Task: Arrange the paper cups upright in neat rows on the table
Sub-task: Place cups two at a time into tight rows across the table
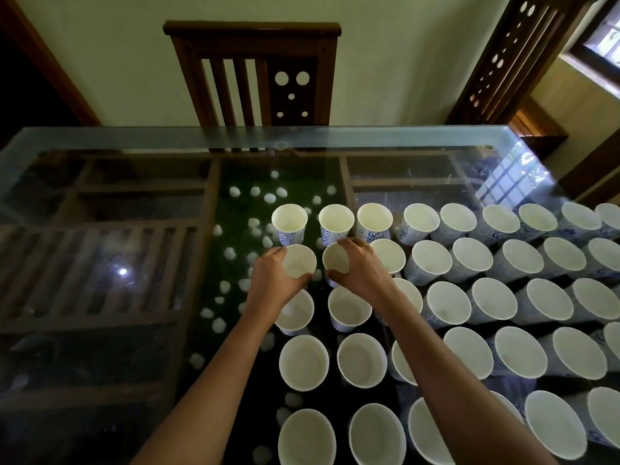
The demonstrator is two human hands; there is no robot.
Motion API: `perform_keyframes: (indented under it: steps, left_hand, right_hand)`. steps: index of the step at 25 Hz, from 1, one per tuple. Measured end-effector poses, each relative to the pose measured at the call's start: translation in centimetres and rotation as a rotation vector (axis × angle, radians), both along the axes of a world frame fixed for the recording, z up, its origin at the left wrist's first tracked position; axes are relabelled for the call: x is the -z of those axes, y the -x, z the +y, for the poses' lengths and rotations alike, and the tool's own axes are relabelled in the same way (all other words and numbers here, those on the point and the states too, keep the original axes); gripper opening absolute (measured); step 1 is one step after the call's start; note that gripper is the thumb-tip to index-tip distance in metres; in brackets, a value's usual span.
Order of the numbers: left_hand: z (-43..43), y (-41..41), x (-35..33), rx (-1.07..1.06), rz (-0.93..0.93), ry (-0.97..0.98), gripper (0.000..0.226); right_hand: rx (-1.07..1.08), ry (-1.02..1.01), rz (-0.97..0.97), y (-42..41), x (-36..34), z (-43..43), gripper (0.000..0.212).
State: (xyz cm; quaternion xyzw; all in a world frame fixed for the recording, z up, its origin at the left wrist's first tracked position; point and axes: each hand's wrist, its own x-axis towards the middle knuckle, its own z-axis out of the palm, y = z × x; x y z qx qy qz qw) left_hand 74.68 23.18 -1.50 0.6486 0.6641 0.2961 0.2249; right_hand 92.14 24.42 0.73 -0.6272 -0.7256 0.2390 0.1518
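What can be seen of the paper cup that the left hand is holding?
The paper cup is upright, mouth up, white and empty inside; its outer wall is hidden. The left hand grips it, thumb and fingers round the rim. It is at the left end of the second row from the far side, beside the neighbouring cup that the right hand holds.

A single wide-angle view sits at head height over the near edge of the desk (100,139), facing forward and steeply down along it. The left grip (276,278) and right grip (360,268) meet mid-frame, close below the lens, with the forearms entering from the bottom edge. Paper cups (449,303) fill the near and right part. A chair (251,72), the wall (100,62) and a window (604,35) at far right close the top.
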Motion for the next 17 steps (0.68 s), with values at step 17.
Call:
perform_keyframes:
  steps: [17]
  left_hand:
    - [7.4, 0.0, -1.4, -0.122, -0.025, 0.108, 0.082]
  right_hand:
    - [0.052, -0.062, 0.062, 0.6, -0.9, 4.6, 0.054]
